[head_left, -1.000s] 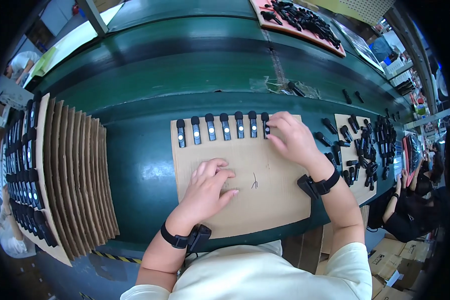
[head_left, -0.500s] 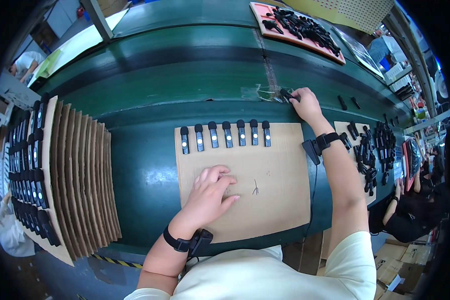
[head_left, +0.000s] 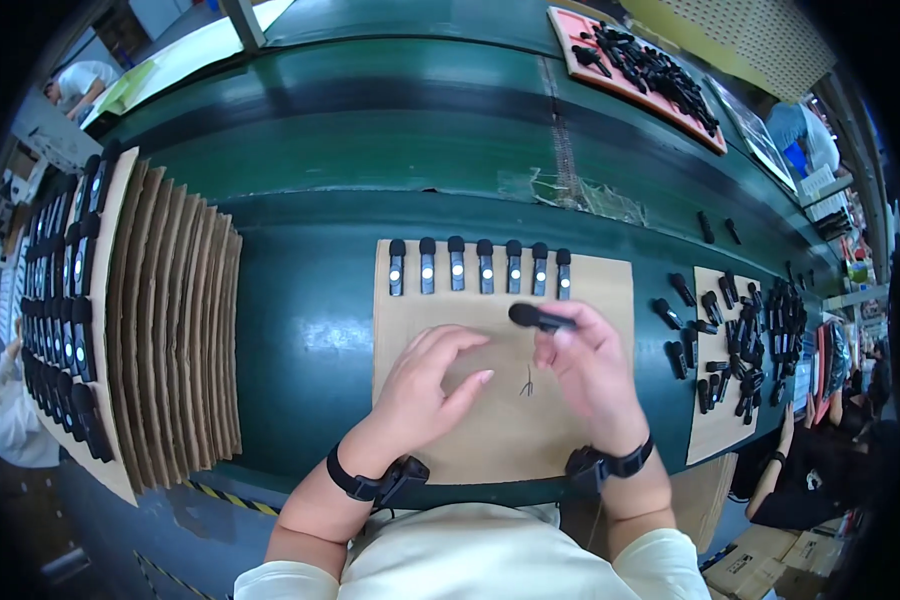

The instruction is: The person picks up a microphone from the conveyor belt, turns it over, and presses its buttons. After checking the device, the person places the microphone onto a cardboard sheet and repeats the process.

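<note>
My right hand (head_left: 592, 365) pinches a small black microphone (head_left: 540, 318) with a foam tip, held above the cardboard sheet (head_left: 490, 440). Its foam end points left, toward my other hand. With fingers spread and nothing in them, my left hand (head_left: 425, 385) hovers over the left part of the sheet. Along the sheet's far edge several like microphones (head_left: 486, 268) lie in a row, foam ends away from me, each with a pale round spot. Dark pen marks (head_left: 528, 382) show on the cardboard between my hands.
Upright cardboard sheets (head_left: 185, 330) stand packed at left, the outermost bearing rows of microphones (head_left: 78, 330). Loose microphones (head_left: 740, 340) are heaped on a second cardboard (head_left: 715, 440) at right. A pink tray (head_left: 570, 45) of black pieces sits at the far right on the green table (head_left: 300, 300). A co-worker (head_left: 805, 460) is at right.
My right hand has come back from the far side of the table with a microphone, now over the cardboard. My left hand stays over the sheet. The whole view has shifted slightly.
</note>
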The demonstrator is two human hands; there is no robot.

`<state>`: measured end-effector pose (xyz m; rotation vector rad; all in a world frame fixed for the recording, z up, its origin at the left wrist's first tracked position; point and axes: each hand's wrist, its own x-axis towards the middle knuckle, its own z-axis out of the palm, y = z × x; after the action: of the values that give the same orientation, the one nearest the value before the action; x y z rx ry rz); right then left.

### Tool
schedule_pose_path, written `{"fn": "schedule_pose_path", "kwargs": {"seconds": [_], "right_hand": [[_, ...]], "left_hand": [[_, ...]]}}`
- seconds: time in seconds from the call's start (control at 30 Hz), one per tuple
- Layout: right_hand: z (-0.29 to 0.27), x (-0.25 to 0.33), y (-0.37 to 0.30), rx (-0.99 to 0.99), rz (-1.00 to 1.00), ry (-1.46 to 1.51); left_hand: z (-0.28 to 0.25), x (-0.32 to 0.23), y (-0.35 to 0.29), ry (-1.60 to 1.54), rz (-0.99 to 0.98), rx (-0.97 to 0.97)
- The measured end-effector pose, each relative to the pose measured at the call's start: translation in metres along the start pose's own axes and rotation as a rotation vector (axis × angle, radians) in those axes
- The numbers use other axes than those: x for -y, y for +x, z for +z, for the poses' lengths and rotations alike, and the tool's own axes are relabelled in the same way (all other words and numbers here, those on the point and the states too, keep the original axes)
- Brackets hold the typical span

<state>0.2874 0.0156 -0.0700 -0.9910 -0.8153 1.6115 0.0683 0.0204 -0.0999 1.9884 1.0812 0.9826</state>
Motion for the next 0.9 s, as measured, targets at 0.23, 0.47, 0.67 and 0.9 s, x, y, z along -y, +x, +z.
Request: {"fn": "schedule_pose_path", "kwargs": {"seconds": [0.23,0.47,0.67,0.9], "right_hand": [[0.015,-0.032,-0.019,0.021,-0.309,-0.381],[-0.001,-0.037,-0.017,0.114,-0.447,-0.581],[0.003,-0.030,-0.017,0.129,-0.644,-0.797],[0.005,-0.032,-0.018,0.089,-0.717,-0.844]], "left_hand": [[-0.010,-0.015,0.003,-0.246,0.011,-0.022],[-0.007,-0.005,0.000,-0.183,0.110,0.029],[-0.003,-0.014,0.001,-0.222,0.049,0.067],[0.000,-0.009,0.004,-0.186,0.148,0.007]]}}
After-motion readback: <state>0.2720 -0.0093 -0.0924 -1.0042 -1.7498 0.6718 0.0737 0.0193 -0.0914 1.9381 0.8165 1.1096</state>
